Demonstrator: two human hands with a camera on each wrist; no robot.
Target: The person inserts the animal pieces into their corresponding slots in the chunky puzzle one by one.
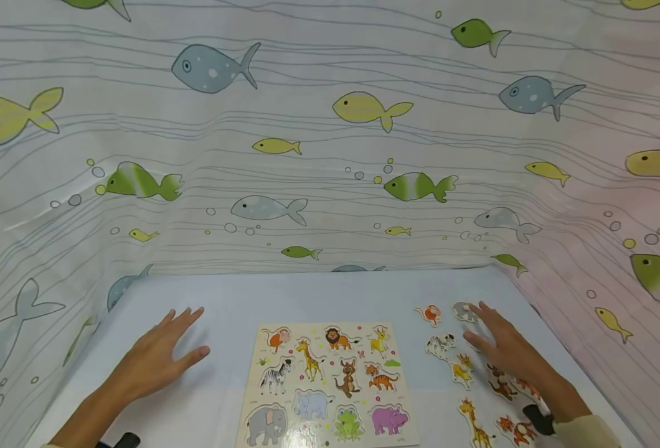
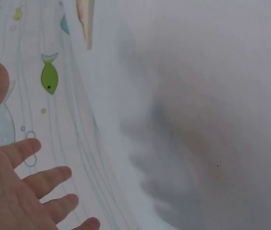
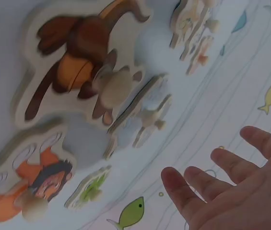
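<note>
My left hand [image 1: 153, 358] hovers above the white tabletop, fingers spread and holding nothing; in the left wrist view its shadow falls on the surface. To the right, my right hand [image 1: 512, 354] is held over loose wooden animal pieces, also with its fingers spread and nothing gripped. Near its fingertips lies a grey elephant piece [image 1: 464, 312]. Around it are a monkey piece [image 1: 432, 315], a zebra piece [image 1: 441, 345], a giraffe piece [image 1: 474, 423] and a tiger piece [image 1: 515, 430]. The right wrist view shows knobs on a kangaroo piece [image 3: 85, 57] and a lion piece [image 3: 34, 179].
Between the hands lies a wooden animal puzzle board [image 1: 329, 358] with animal pictures in outlined shapes. A yellow horned animal piece [image 1: 462, 371] and a small green piece [image 3: 89, 189] lie among the loose ones. A fish-patterned curtain [image 1: 330, 186] surrounds the table's back and sides.
</note>
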